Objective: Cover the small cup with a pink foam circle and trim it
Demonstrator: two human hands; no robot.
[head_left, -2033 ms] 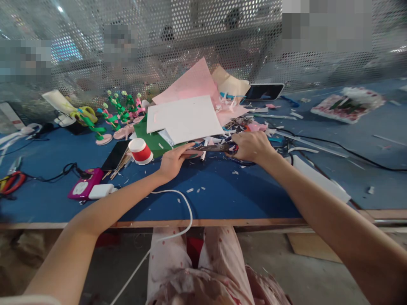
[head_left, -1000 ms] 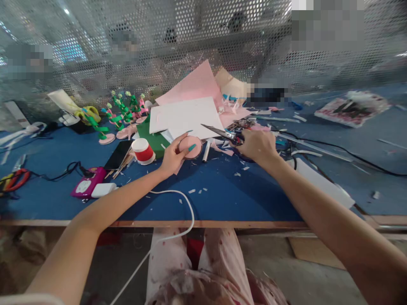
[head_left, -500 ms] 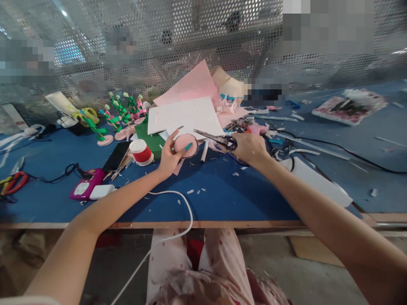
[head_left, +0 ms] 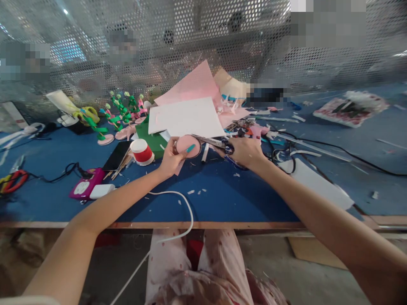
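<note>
A round pink disc is pinched in my left hand, its flat face turned up and the thumb across it. A small pink flap hangs below the disc. My right hand is wrapped around the handles of a pair of scissors. The blades point left and meet the disc's upper right edge; whether they are parted there is too small to tell. Beneath and behind the hands lies a white sheet. A white marker-like stick rests between the two hands.
Left of my left hand stand a red-and-white tub, a black phone and a purple power strip. Small green-and-pink paper plants stand farther back. Paper scraps and a black cable lie right. A white cord crosses the table edge.
The scissors have moved left and down onto the disc's edge. My left index finger, raised before, has come down behind the disc.
</note>
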